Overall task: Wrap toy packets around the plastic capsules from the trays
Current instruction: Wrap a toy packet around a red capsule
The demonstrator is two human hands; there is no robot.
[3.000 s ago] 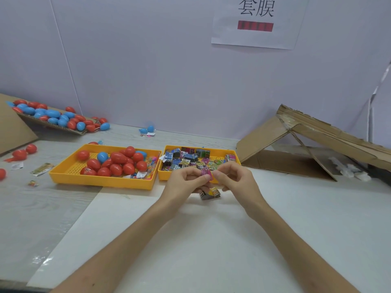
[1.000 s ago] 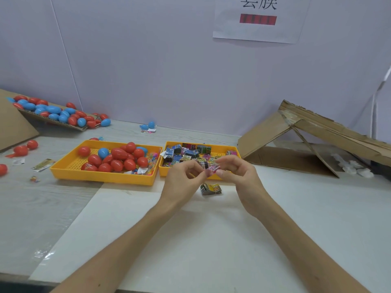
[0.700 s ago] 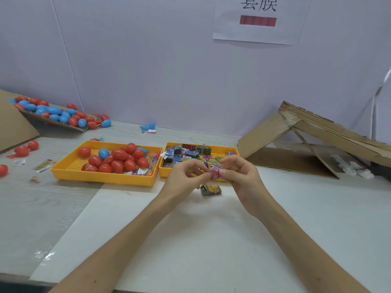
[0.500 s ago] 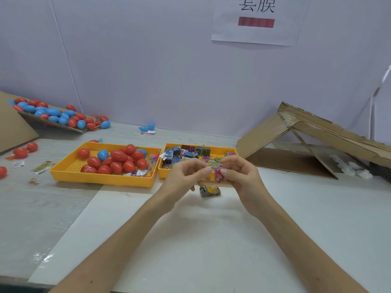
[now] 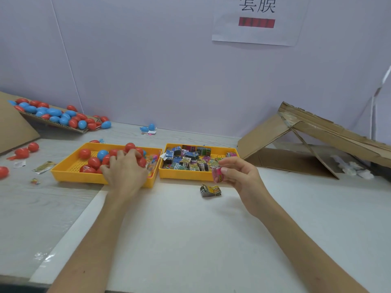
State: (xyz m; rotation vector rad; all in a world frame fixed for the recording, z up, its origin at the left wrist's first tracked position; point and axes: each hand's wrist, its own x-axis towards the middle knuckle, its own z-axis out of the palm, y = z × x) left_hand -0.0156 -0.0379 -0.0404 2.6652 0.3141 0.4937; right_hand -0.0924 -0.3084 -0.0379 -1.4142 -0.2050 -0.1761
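Through the head camera I see my left grip [image 5: 124, 170] down in the left yellow tray [image 5: 69, 176], on top of the red and blue capsules [image 5: 85, 153]. Its fingers lie over the capsules, but I cannot tell if they have closed on one. My right grip [image 5: 241, 176] is up in the air, just in front of the right yellow tray [image 5: 182, 177]. It pinches a pink packet [image 5: 217, 174] between thumb and fingers. The right tray is full of small packets [image 5: 190, 159] in many colours. One more folded packet [image 5: 209, 190], yellow and black, lies on the white bench [image 5: 190, 240] near the right grip, not touching it. At the far left a flat piece of cardboard [image 5: 14, 127] lies next to more red and blue capsules. At the right stands a bent cardboard box [image 5: 266, 132]. A paper sign [image 5: 257, 34] hangs on the wall [image 5: 148, 60].
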